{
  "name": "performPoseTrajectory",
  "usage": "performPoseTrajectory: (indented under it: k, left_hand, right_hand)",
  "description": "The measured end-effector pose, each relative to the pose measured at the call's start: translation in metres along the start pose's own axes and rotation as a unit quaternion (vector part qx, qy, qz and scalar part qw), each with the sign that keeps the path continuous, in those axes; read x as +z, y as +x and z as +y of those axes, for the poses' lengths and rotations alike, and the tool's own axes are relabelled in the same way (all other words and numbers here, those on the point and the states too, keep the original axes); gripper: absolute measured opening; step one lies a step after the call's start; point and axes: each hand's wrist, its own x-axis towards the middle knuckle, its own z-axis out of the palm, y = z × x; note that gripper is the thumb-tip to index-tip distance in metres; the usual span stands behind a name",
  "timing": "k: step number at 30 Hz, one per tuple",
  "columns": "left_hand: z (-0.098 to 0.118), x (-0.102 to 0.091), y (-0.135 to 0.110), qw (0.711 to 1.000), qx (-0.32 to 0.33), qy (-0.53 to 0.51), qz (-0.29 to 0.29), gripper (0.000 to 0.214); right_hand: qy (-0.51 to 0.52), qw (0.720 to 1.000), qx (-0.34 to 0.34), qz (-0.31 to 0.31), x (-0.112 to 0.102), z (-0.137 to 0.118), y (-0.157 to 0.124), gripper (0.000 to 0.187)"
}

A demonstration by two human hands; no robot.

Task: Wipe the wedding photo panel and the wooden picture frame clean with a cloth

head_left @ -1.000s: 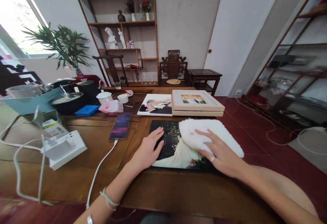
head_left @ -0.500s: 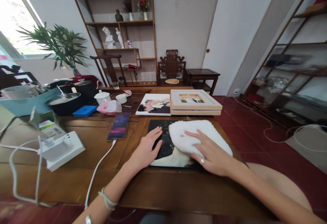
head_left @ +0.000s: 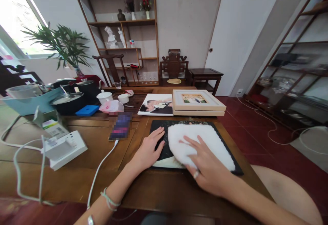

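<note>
A dark, flat picture panel [head_left: 166, 155] lies near the table's front edge, with a pale area along its lower side. My left hand [head_left: 148, 151] rests flat on its left edge, fingers stretched out, holding nothing. Over most of the panel is spread a fluffy white cloth [head_left: 215, 143]. My right hand [head_left: 206, 167] presses on this cloth from above, fingers spread, with a ring on one finger. The cloth and hand hide much of the panel's picture.
Behind the panel lie a white photo print [head_left: 156, 103] and a pale framed picture [head_left: 198, 105]. To the left are a phone [head_left: 120, 127] on a white cable, a white open box [head_left: 68, 149], a blue box [head_left: 87, 110] and pots [head_left: 68, 102].
My right hand and the white cloth have moved down and slightly left over the panel, uncovering its upper right edge. My left hand stays at the left edge. The view has shifted slightly.
</note>
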Motion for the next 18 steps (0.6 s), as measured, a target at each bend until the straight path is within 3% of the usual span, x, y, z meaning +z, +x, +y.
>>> performPoseTrajectory:
  k: [4, 7, 12, 18]
  left_hand:
    - [0.001, -0.001, 0.0, 1.0, -0.003, 0.006, -0.004, 0.04]
    - [0.001, 0.0, -0.001, 1.0, -0.005, 0.006, -0.006, 0.04]
    - [0.0, 0.0, 0.0, 1.0, -0.001, 0.003, -0.013, 0.041]
    - [0.0, 0.0, -0.001, 1.0, -0.009, 0.005, -0.012, 0.042]
  right_hand:
    - [0.014, 0.995, -0.059, -0.076, -0.011, -0.028, -0.028, 0.025]
    - [0.016, 0.995, -0.06, -0.08, -0.013, -0.025, -0.026, 0.029]
    - [0.008, 1.0, -0.013, -0.02, -0.003, 0.013, 0.016, 0.027]
    - [-0.014, 1.0, 0.022, -0.006, 0.008, 0.046, 0.075, 0.035]
